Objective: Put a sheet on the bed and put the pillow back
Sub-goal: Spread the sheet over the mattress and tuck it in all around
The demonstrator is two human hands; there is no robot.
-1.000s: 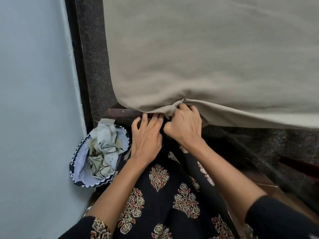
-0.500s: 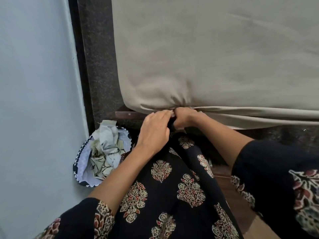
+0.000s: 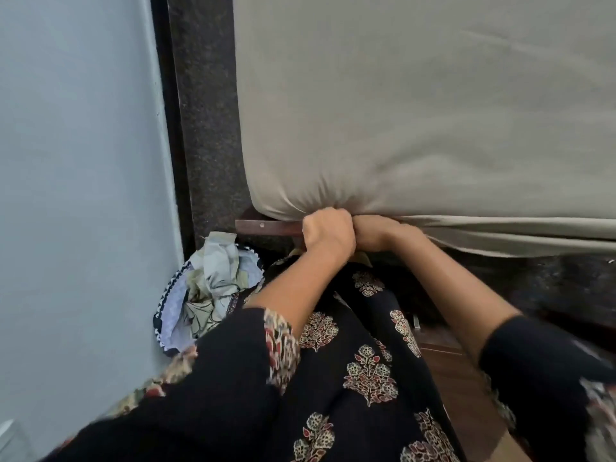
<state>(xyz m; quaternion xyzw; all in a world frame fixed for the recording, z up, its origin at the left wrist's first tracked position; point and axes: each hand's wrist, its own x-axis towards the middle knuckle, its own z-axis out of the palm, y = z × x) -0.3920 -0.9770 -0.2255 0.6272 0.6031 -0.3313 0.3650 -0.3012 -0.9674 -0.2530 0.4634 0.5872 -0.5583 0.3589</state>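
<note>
A beige sheet (image 3: pixel 416 111) covers the mattress and is drawn tight over its near-left corner. My left hand (image 3: pixel 328 233) and my right hand (image 3: pixel 378 233) are side by side under that corner, knuckles up, fingers curled and pushed beneath the mattress edge. The sheet gathers into small folds right above them. To the right a loose fold of sheet hangs below the mattress edge (image 3: pixel 516 235). My fingertips are hidden under the mattress. No pillow is in view.
A dark wooden bed frame rail (image 3: pixel 266 227) juts out left of my hands. A basket (image 3: pixel 206 291) of crumpled cloth stands on the floor by the pale blue wall (image 3: pixel 76 161). A dark speckled strip of floor (image 3: pixel 203 111) runs between wall and bed.
My left hand went from lying flat with straight fingers to curled at the mattress corner. Both hands pushed further under the edge, and the sheet corner now sits tighter.
</note>
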